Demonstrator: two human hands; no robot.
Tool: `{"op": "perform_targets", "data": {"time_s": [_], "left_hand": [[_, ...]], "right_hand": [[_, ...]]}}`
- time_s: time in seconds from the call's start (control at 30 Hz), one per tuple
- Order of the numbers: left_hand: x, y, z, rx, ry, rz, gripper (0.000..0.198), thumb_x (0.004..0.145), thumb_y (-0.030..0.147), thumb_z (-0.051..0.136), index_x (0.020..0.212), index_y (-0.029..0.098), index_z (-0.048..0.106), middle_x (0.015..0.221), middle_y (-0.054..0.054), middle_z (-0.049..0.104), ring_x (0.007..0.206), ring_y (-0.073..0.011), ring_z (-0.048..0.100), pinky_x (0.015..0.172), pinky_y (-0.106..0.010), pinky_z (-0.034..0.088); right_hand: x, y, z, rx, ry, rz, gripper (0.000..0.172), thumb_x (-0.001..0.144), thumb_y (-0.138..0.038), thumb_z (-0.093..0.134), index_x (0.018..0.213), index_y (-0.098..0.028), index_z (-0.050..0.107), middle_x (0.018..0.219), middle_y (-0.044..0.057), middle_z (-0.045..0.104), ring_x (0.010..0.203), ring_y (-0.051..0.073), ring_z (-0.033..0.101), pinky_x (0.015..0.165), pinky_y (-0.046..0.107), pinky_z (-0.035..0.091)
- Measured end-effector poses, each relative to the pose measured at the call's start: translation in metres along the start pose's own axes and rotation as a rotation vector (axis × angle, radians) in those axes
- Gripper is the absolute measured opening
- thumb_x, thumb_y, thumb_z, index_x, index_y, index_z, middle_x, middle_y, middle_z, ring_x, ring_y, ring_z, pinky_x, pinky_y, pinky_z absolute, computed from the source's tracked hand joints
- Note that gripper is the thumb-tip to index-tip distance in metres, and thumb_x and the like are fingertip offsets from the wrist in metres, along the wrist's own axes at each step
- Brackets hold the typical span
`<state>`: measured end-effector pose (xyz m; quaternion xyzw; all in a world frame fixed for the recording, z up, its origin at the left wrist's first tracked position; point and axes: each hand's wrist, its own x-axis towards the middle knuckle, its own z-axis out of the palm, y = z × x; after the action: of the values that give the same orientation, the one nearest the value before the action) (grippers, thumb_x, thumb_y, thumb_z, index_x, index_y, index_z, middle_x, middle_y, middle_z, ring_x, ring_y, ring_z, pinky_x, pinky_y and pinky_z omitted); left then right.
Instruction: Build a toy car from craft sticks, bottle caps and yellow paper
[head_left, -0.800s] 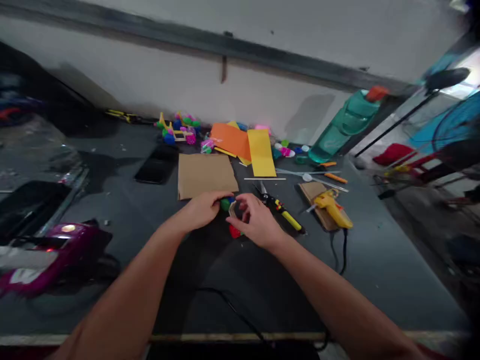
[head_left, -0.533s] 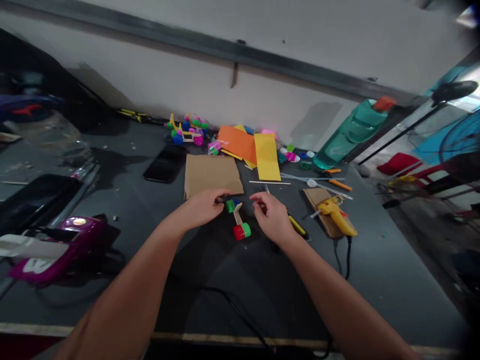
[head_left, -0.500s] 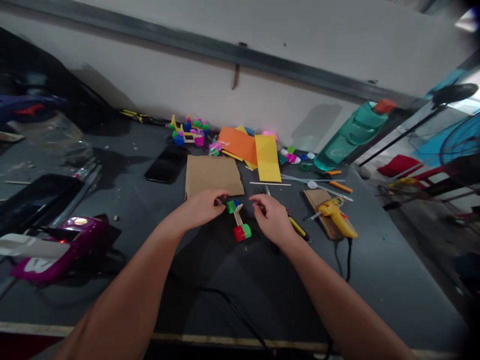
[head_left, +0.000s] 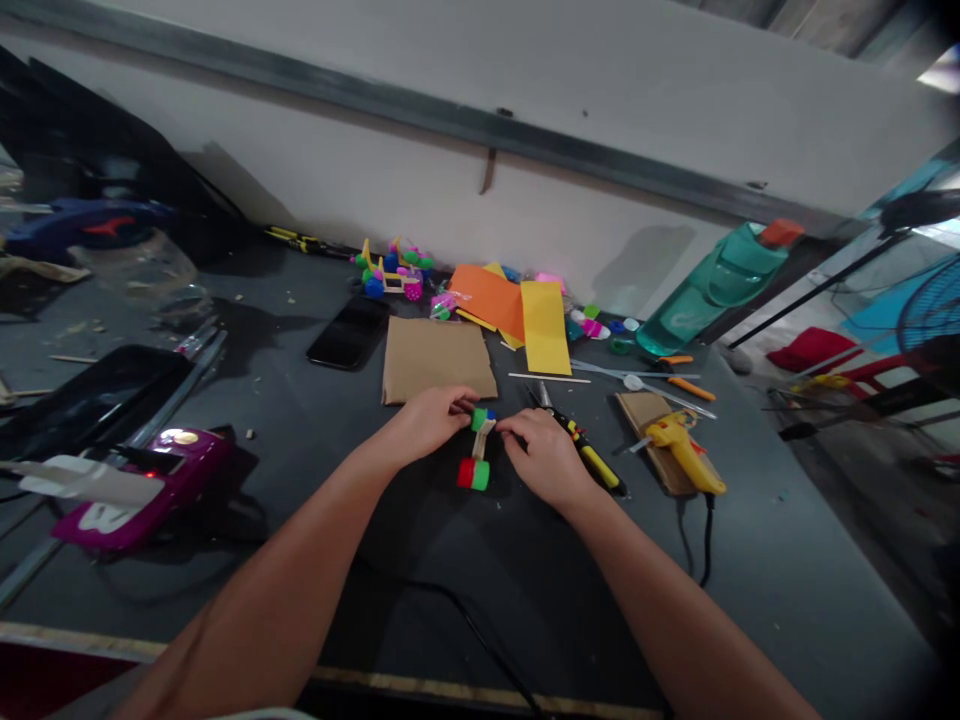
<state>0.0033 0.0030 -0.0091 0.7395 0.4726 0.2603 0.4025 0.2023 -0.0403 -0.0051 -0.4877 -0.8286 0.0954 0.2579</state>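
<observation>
Dark tabletop — wheeled toy between left hand and right hand.

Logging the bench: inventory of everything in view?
Wood-and-plastic toy: 1, red, green, blue, cream, centre
Flat cardboard: 1, brown, behind toy
Flat phone: 1, black, left of cardboard
Small plastic toys: several, multicoloured, rear
Paper pieces: several, orange, yellow, rear
Thin stick: 1, white, in front of paper
Pointed metal tool: 1, yellow, black, right of toy
Plastic glue gun: 1, yellow, right
Tall plastic bottle: 1, teal, right rear
Rounded device: 1, magenta, left
Plastic item: 1, clear, left rear
Round fan: 1, dark, far right
Flat tabletop: 1, grey, beneath
Other items: uncounted, mixed, scattered
Left grip: 1, bare, left of toy
Right grip: 1, bare, right of toy
</observation>
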Motion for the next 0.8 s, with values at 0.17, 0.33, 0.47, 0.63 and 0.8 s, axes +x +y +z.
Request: {"op": "perform_targets", "data": {"time_s": [0.17,0.33,0.47,0.63,0.8], "left_hand": [[-0.002,0.000,-0.008,0.042,0.008,-0.016,0.029,0.077,0.020,0.055,0.106,0.018,0.062,0.099,-0.005,0.070,0.088,-0.0176,0.065,0.078,-0.029,0.050],[-0.010,0.005,-0.023,0.132,-0.071,-0.102,0.019,0.078,0.030,0.053,0.090,0.019,0.064,0.081,-0.002,0.070,0.070,-0.0168,0.065,0.061,-0.026,0.047],[-0.013,0.013,-0.021,0.139,-0.245,-0.136,0.022,0.080,0.032,0.049,0.080,0.017,0.065,0.070,-0.003,0.068,0.059,-0.0148,0.062,0.052,-0.023,0.041],[-0.014,0.020,-0.012,0.105,-0.309,-0.096,0.027,0.080,0.036,0.049,0.078,0.016,0.067,0.067,-0.002,0.067,0.059,-0.0137,0.061,0.052,-0.022,0.038],[-0.014,0.019,-0.005,0.025,-0.323,-0.095,0.028,0.082,0.036,0.047,0.078,0.017,0.067,0.066,-0.003,0.067,0.059,-0.0146,0.062,0.052,-0.023,0.042]], "right_hand": [[0.000,0.002,-0.002,-0.007,0.001,0.007,0.018,0.084,-0.012,0.052,0.090,-0.019,0.068,0.083,0.006,0.065,0.084,0.020,0.057,0.078,0.032,0.044],[0.001,0.001,-0.005,0.039,0.046,0.044,0.014,0.083,-0.014,0.055,0.090,-0.018,0.066,0.085,0.005,0.066,0.084,0.019,0.057,0.078,0.031,0.043],[0.001,0.000,-0.002,-0.008,0.005,0.055,0.010,0.082,-0.015,0.057,0.081,-0.020,0.066,0.078,0.003,0.065,0.080,0.019,0.056,0.076,0.031,0.041],[0.001,0.002,0.001,-0.042,-0.022,0.039,0.010,0.082,-0.016,0.058,0.079,-0.020,0.066,0.079,0.003,0.065,0.080,0.018,0.056,0.076,0.031,0.040],[0.001,0.003,0.001,-0.043,0.001,0.046,0.010,0.082,-0.015,0.058,0.081,-0.020,0.066,0.079,0.003,0.065,0.080,0.018,0.056,0.075,0.031,0.040]]}}
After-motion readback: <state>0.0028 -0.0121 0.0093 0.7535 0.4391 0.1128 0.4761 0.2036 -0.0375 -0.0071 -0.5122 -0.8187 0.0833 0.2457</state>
